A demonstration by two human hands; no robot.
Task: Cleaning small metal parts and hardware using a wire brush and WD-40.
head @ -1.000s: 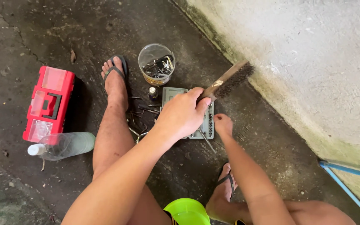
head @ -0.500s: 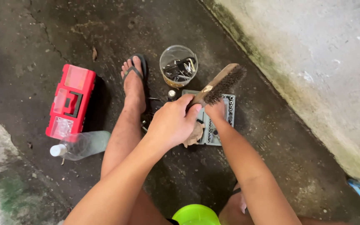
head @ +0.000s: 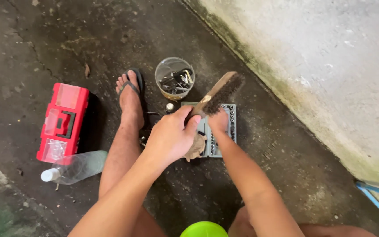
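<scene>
A: What's in hand?

B: The left hand (head: 168,138) is closed round the handle of a wire brush (head: 219,93), bristles facing down and away, raised over the socket tray (head: 230,127) on the floor (head: 31,39). A brownish rag (head: 196,147) hangs under that fist.

A: And the right hand (head: 218,120)?

B: Just beside it under the brush, fingers curled. I can't tell whether it pinches anything; whatever is there is hidden.

A: So which step?

B: Looks like setting up to scrub a small part. The next move would call for steadying the piece, then short strokes.

A: Around them?

B: A tub (head: 174,78) of loose tools by the tray's far edge, a red toolbox (head: 62,120) and a bottle (head: 75,166) left of the leg.
</scene>
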